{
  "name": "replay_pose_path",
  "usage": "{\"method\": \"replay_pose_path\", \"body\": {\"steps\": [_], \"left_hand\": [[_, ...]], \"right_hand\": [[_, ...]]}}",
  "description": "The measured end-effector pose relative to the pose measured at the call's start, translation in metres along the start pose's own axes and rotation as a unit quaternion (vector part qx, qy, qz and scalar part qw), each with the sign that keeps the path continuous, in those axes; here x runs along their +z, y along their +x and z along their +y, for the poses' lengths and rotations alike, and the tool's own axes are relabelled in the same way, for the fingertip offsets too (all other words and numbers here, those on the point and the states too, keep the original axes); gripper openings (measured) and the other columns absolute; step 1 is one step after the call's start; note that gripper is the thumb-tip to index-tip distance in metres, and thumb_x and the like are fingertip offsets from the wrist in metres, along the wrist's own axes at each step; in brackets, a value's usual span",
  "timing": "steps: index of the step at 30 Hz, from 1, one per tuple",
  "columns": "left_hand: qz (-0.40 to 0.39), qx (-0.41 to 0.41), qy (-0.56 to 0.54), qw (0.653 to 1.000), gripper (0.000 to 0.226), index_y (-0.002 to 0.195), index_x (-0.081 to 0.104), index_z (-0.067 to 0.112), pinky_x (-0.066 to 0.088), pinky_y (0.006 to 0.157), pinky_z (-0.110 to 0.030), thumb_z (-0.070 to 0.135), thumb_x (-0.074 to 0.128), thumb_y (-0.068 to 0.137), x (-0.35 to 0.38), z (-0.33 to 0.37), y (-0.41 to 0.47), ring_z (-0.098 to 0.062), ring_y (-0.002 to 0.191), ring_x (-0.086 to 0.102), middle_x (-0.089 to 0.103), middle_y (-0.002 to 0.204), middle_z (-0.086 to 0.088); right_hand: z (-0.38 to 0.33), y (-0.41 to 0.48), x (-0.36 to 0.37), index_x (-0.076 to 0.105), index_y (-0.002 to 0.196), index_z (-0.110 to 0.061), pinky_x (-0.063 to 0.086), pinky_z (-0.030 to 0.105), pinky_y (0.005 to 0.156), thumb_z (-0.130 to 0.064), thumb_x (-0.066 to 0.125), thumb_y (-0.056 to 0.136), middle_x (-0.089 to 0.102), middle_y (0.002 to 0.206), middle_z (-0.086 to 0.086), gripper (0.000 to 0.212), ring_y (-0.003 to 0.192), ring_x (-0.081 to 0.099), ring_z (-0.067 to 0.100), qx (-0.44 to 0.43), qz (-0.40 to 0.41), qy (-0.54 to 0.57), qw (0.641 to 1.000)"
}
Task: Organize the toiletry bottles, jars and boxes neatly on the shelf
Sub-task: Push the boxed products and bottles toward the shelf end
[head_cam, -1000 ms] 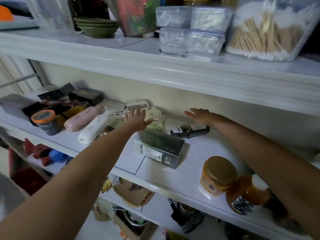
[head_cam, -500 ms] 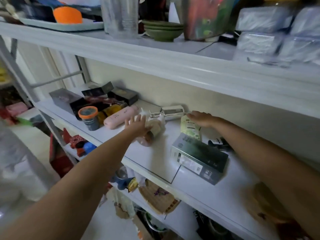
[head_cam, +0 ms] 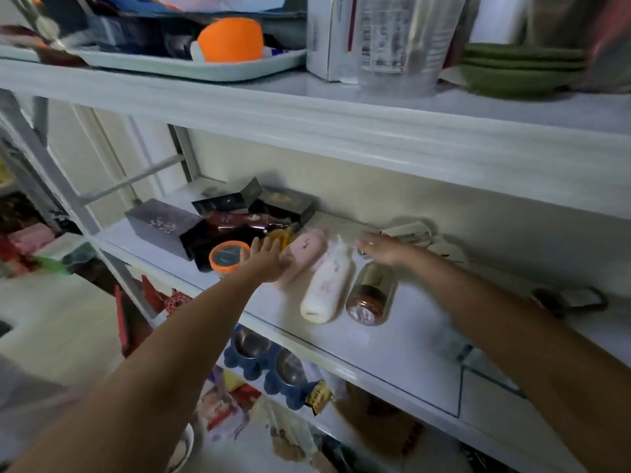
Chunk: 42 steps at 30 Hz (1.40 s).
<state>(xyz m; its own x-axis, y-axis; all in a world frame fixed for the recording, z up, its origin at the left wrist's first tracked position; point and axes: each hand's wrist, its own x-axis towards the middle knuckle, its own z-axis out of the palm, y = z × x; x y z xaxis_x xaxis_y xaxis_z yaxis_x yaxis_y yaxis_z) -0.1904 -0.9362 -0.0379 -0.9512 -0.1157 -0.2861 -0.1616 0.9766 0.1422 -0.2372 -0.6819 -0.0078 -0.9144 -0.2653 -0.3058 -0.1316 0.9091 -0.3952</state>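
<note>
On the middle white shelf [head_cam: 403,349] lie a pink bottle [head_cam: 304,252], a white bottle [head_cam: 327,285] and a brown jar with a gold lid [head_cam: 372,295], side by side on their sides. My left hand [head_cam: 268,259] reaches with straight fingers over the pink bottle's near side, between it and an orange-rimmed jar [head_cam: 229,256]. My right hand [head_cam: 380,249], fingers extended and blurred, hovers just beyond the white bottle's tip, near a silver pump bottle [head_cam: 408,232] by the back wall. Dark boxes [head_cam: 164,227] and a dark red bottle [head_cam: 239,221] are piled at the left.
The upper shelf holds a tray [head_cam: 184,64] with an orange object, a clear container [head_cam: 399,42] and green bowls [head_cam: 519,68]. A dark bottle [head_cam: 566,300] lies at the right, partly behind my right arm. The lower shelf holds blue metal cups [head_cam: 269,360] and clutter.
The view has swung left. Both hands moved left along the shelf, the left from the white bottle to the pink one, the right from the green tube to beyond the white bottle's tip.
</note>
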Motion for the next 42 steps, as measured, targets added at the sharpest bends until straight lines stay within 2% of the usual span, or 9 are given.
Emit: {"method": "replay_pose_path", "body": {"steps": [5, 10, 13, 17, 24, 30, 35, 38, 42], "left_hand": [[-0.019, 0.034, 0.040, 0.998, 0.067, 0.152, 0.000, 0.022, -0.014, 0.113, -0.058, 0.053, 0.022, 0.097, 0.014, -0.006, 0.025, -0.027, 0.147, -0.006, -0.004, 0.160, -0.005], [0.032, 0.064, 0.144, 0.987, 0.071, 0.151, 0.009, 0.022, -0.016, 0.110, -0.058, 0.040, 0.046, 0.094, 0.023, 0.000, 0.014, -0.026, 0.145, 0.013, 0.026, 0.154, -0.010], [0.072, 0.073, 0.147, 0.984, 0.062, 0.150, 0.015, 0.020, -0.016, 0.110, -0.056, 0.027, 0.043, 0.095, 0.023, 0.002, 0.006, -0.026, 0.143, 0.023, 0.036, 0.149, -0.008], [0.059, 0.085, 0.159, 0.982, 0.060, 0.149, 0.017, 0.018, -0.013, 0.112, -0.056, 0.025, 0.042, 0.095, 0.022, 0.006, 0.002, -0.027, 0.138, 0.032, 0.050, 0.139, -0.007], [0.084, 0.097, 0.107, 0.986, 0.055, 0.146, 0.024, 0.019, -0.010, 0.114, -0.052, 0.027, 0.044, 0.095, 0.037, 0.014, -0.021, -0.028, 0.136, 0.036, 0.053, 0.135, -0.009], [0.044, 0.142, 0.110, 0.983, 0.052, 0.145, 0.030, 0.024, -0.012, 0.113, -0.053, 0.037, 0.042, 0.096, 0.025, -0.004, -0.029, -0.023, 0.141, 0.028, 0.049, 0.140, -0.001], [0.231, 0.210, 0.076, 0.947, 0.050, 0.148, 0.027, 0.026, -0.010, 0.115, -0.039, 0.040, 0.033, 0.100, -0.014, -0.041, -0.015, -0.014, 0.143, 0.021, 0.033, 0.152, 0.001], [0.293, 0.152, 0.009, 0.944, 0.049, 0.149, 0.023, 0.025, -0.002, 0.117, -0.038, 0.038, 0.028, 0.102, -0.043, -0.080, 0.000, -0.016, 0.145, 0.016, 0.023, 0.156, -0.001], [0.284, 0.038, 0.005, 0.958, 0.054, 0.150, 0.018, 0.019, 0.006, 0.117, -0.041, 0.019, 0.034, 0.099, -0.060, -0.147, 0.021, -0.023, 0.145, 0.013, 0.016, 0.158, -0.007]], "right_hand": [[-0.007, 0.017, 0.001, 0.015, 0.150, -0.026, 0.014, 0.041, 0.118, -0.065, 0.022, 0.092, 0.013, 0.158, 0.004, 0.070, 0.144, 0.016, 0.027, 0.029, -0.014, -0.034, 0.999], [-0.012, 0.032, 0.005, 0.015, 0.149, -0.032, 0.015, 0.043, 0.117, -0.073, 0.021, 0.086, 0.015, 0.158, 0.002, 0.075, 0.144, 0.017, 0.028, 0.032, -0.013, -0.053, 0.998], [-0.019, 0.035, 0.008, 0.017, 0.149, -0.031, 0.018, 0.043, 0.117, -0.073, 0.022, 0.086, 0.017, 0.157, 0.003, 0.076, 0.143, 0.020, 0.028, 0.024, -0.020, -0.053, 0.998], [-0.030, 0.036, 0.014, 0.017, 0.149, -0.030, 0.021, 0.043, 0.115, -0.069, 0.024, 0.089, 0.016, 0.157, 0.005, 0.072, 0.143, 0.021, 0.028, 0.003, -0.040, -0.035, 0.999], [-0.052, 0.036, 0.020, 0.015, 0.149, -0.027, 0.028, 0.044, 0.112, -0.058, 0.023, 0.096, 0.020, 0.155, 0.012, 0.062, 0.140, 0.024, 0.034, -0.016, -0.050, -0.039, 0.998], [-0.075, 0.052, 0.033, 0.015, 0.149, -0.028, 0.023, 0.048, 0.113, -0.066, 0.021, 0.091, 0.020, 0.156, 0.010, 0.069, 0.141, 0.021, 0.034, -0.035, -0.042, -0.069, 0.996], [-0.094, 0.061, 0.032, 0.019, 0.148, -0.029, 0.021, 0.049, 0.114, -0.074, 0.019, 0.085, 0.025, 0.154, 0.010, 0.077, 0.140, 0.026, 0.033, -0.025, -0.013, -0.088, 0.996], [-0.101, 0.075, 0.034, 0.023, 0.146, -0.030, 0.023, 0.051, 0.112, -0.080, 0.017, 0.079, 0.029, 0.152, 0.011, 0.084, 0.137, 0.030, 0.034, -0.005, -0.001, -0.071, 0.997], [-0.116, 0.080, 0.040, 0.020, 0.148, -0.031, 0.019, 0.053, 0.114, -0.077, 0.022, 0.082, 0.023, 0.155, 0.011, 0.080, 0.140, 0.023, 0.035, 0.014, 0.017, -0.045, 0.999]]}}
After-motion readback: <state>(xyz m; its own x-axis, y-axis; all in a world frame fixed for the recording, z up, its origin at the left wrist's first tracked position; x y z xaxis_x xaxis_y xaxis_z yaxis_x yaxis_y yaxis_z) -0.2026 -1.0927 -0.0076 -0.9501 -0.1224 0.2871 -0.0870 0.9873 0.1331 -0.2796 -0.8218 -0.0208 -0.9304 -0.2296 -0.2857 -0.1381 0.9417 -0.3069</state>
